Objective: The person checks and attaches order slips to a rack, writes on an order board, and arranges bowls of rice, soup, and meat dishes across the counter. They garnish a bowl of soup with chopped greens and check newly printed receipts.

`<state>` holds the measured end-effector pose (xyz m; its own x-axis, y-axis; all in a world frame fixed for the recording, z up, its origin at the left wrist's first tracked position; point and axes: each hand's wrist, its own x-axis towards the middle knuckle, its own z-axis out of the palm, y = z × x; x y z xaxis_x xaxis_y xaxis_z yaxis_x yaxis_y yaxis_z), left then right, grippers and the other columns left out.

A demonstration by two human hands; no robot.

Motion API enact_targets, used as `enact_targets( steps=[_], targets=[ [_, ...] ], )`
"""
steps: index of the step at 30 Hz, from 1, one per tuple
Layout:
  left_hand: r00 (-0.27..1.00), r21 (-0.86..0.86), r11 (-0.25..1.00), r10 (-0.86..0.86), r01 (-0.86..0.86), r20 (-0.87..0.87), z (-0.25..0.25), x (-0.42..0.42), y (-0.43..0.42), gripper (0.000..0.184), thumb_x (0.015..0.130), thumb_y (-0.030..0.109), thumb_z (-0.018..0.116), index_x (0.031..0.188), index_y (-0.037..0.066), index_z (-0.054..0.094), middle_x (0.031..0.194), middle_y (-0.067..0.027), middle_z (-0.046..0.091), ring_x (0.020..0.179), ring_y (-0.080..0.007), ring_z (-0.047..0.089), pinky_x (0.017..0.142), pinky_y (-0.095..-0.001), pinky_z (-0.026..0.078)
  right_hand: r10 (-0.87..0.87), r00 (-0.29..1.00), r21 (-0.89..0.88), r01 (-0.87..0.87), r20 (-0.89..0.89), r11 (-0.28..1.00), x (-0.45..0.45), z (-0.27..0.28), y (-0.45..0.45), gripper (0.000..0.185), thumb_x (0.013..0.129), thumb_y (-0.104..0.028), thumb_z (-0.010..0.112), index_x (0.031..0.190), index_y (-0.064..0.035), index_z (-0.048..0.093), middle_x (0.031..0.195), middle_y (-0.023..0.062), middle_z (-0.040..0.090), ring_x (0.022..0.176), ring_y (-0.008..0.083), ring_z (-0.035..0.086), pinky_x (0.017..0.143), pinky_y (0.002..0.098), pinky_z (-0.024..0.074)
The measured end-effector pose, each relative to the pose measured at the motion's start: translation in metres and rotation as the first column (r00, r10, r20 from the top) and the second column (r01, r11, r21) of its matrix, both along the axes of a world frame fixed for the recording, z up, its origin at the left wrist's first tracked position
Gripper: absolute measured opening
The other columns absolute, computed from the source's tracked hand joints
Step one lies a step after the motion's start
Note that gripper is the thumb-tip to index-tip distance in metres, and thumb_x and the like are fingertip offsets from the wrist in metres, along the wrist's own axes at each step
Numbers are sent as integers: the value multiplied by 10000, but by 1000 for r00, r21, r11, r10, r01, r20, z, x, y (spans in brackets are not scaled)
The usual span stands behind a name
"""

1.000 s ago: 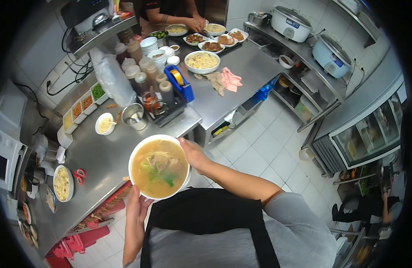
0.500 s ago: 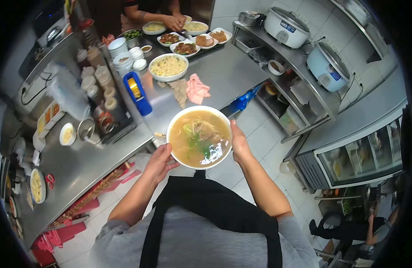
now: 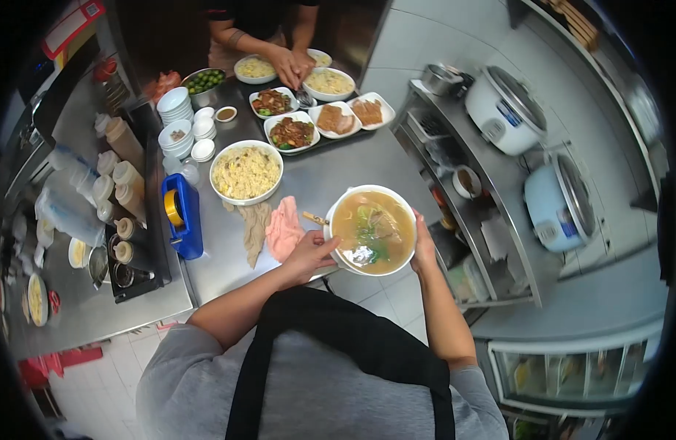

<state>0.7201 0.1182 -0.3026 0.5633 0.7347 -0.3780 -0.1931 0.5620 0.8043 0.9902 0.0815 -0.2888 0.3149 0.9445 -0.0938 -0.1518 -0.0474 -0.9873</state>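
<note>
Between my two hands is a white bowl of soup (image 3: 372,231), held level at the front edge of the steel table, with broth, noodles, green pieces and meat inside. My left hand (image 3: 309,257) grips its left side, thumb on the rim. On the opposite side, my right hand (image 3: 424,248) wraps the wall, its fingers partly hidden. A small brown clip-like piece (image 3: 314,218) sticks out at the bowl's left rim; what it is attached to is unclear. Left of the bowl lie a pink cloth (image 3: 283,229) and a beige cloth (image 3: 253,233).
A large bowl of fried rice (image 3: 246,173) stands behind the cloths, near a blue tape dispenser (image 3: 182,216). Beyond are plated dishes on a dark tray (image 3: 325,139) and another person's hands (image 3: 292,67). Sauce bottles (image 3: 125,187) stand left; rice cookers (image 3: 505,110) and shelves right.
The view has turned and come closer to the table. The soup bowl, still in both hands, has moved from over the floor gap to the table's front edge, right of the cloths.
</note>
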Motion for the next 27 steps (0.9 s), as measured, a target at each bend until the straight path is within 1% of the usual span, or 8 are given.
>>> enact_targets(
  steps=[4,5,14,17,22,25,26,27],
  targets=[
    [995,-45,995,95,-95,17,-13,56,39,484,852,282,641,1131,15,351,1078,-88,477,968,-153,540,864,-332,491,137,989,2,-137,-56,991,50,-8,65,542,963,-450,321,1327,-53,377,1311,94,445,1207,208,426,1016,348,341],
    [989,-31,989,146,-146,-6,-37,71,50,472,845,305,648,1115,37,367,1045,-72,506,939,-140,551,842,-303,490,184,979,4,-184,-89,983,64,-15,79,540,964,-448,320,1330,-55,372,1310,96,444,1204,207,430,1011,348,347],
    [920,-125,911,391,-393,-40,-41,141,86,544,817,506,613,1087,71,429,937,-30,572,820,-109,553,762,-274,463,478,871,2,-481,-117,877,138,-64,198,584,948,-488,328,1354,-68,313,1310,117,435,1190,226,449,988,361,384],
    [880,-126,871,465,-475,-98,-54,155,94,566,835,552,554,1110,70,444,985,-26,580,861,-114,554,793,-297,446,531,836,1,-536,-139,844,144,-72,220,574,953,-476,326,1356,-69,308,1311,117,434,1191,228,449,985,366,389],
    [887,-108,882,447,-459,-115,-47,159,96,626,867,544,500,1216,34,401,1065,-68,548,889,-143,548,821,-306,449,574,811,24,-576,-113,817,144,-74,235,541,963,-443,325,1343,-60,338,1314,115,434,1187,238,457,980,371,397],
    [877,-19,901,416,-433,-239,-36,151,97,725,847,565,511,1278,3,353,1029,-81,572,868,-164,558,795,-319,460,547,815,-147,-575,-192,805,151,-67,242,528,955,-443,362,1310,-54,410,1270,94,496,1160,221,483,967,380,405],
    [868,19,911,399,-413,-297,-31,145,94,761,839,569,518,1299,-9,334,1009,-87,583,859,-171,562,784,-322,464,596,797,-197,-603,-101,773,162,-71,253,572,932,-492,389,1322,-75,411,1262,71,514,1152,208,490,951,377,406],
    [816,165,921,388,-352,-429,-32,140,92,780,831,572,526,1315,-4,320,981,-90,591,846,-178,565,770,-321,467,597,799,-323,-549,69,771,168,-56,255,595,922,-508,402,1348,-92,387,1274,54,509,1153,201,488,926,359,404]
  ],
)
